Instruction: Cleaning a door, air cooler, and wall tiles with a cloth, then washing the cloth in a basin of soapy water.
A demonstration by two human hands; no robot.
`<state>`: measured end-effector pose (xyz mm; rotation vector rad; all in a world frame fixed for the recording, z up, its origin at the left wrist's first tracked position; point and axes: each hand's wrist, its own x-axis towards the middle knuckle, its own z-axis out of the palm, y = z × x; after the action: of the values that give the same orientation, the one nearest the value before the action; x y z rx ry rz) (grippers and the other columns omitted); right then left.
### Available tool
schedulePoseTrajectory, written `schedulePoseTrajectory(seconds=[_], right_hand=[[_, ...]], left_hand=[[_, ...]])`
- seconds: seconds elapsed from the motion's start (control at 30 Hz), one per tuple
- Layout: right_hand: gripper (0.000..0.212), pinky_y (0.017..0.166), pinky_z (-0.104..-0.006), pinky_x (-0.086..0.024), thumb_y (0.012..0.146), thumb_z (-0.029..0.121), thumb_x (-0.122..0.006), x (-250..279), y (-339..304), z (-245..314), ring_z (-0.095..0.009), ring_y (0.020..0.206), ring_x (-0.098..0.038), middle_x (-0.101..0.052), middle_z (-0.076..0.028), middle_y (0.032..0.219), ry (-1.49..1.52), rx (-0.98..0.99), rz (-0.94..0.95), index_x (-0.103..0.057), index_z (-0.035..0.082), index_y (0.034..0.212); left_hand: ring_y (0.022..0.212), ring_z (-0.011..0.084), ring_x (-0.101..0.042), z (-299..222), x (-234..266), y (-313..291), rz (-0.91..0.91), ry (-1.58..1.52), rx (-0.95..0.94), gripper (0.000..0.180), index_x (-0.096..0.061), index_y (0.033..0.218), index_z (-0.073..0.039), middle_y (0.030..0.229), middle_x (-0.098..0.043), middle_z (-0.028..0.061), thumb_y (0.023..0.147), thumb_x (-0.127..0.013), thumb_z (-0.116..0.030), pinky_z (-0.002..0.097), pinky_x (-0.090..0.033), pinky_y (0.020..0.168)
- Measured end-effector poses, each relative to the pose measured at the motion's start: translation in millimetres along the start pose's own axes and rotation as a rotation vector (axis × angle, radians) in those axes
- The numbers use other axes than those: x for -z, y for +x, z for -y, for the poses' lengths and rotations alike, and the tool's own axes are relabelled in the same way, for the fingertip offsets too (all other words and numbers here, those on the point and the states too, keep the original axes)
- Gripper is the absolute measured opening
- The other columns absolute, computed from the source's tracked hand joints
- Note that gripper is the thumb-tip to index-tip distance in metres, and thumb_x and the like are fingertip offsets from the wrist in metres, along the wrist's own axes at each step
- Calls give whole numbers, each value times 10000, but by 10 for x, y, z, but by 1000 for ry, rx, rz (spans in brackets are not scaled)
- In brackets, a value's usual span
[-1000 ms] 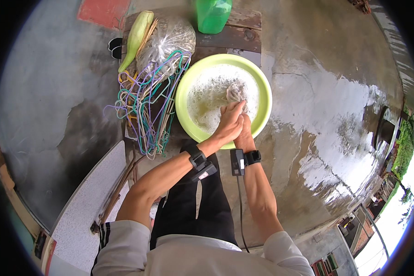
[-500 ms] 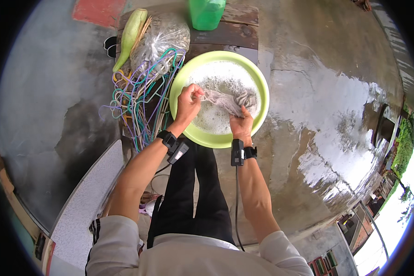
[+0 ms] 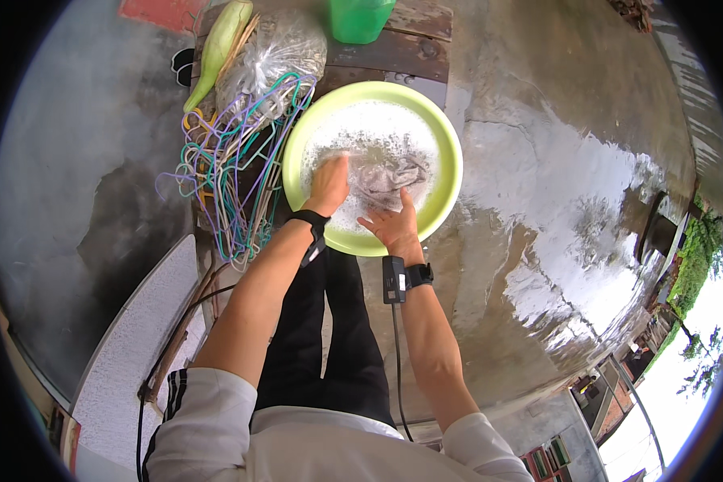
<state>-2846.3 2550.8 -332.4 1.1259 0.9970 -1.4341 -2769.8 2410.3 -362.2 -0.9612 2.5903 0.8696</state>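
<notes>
A wet greyish cloth [image 3: 384, 178] lies bunched and partly sunk in the suds of a lime-green basin [image 3: 453, 169]. Just left of it, my left hand [image 3: 329, 185] dips into the foam. Its fingertips are hidden, and whether they hold any cloth does not show. At the near side of the basin my right hand [image 3: 395, 223] is open, palm up, with thumb and fingers apart. The thumb comes close to the cloth's lower edge; I cannot tell whether it touches.
The basin stands on a dark wooden bench [image 3: 414, 50]. Tangled plastic hangers [image 3: 237, 173], a tied clear bag [image 3: 277, 64] and a long green gourd [image 3: 219, 52] lie to its left. A green plastic container [image 3: 361, 20] is behind. Wet concrete floor [image 3: 538, 201] spreads to the right.
The cloth, earlier stretched between both hands, has dropped into the suds. My right hand has let go and turned open, moving nearer and left. My left hand has lowered into the foam.
</notes>
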Motion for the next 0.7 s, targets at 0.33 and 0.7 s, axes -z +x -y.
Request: schedulePoseTrajectory(seconds=[0.33,0.7], right_hand=[[564,917,-446,-412,861,464,-462,-580,-211,113,-295,1011,-540,-523,-178,1165,-9,67,472,-489,-37,1118],[336,811,-286,-464,929,320,-411,245,-90,512,-164,911,-502,-513,-77,1036,-115,155,802,-463,45,1116]], left_hand=[[897,217,-493,-700,168,-283,-31,-833,-79,125,-520,797,-9,831,-502,97,736,-416,-44,331,-395,821],[1258,290,-338,-1304,553,-235,77,-1045,-135,107,-540,884,-26,1249,-433,168,851,-466,-97,412,-337,1006]])
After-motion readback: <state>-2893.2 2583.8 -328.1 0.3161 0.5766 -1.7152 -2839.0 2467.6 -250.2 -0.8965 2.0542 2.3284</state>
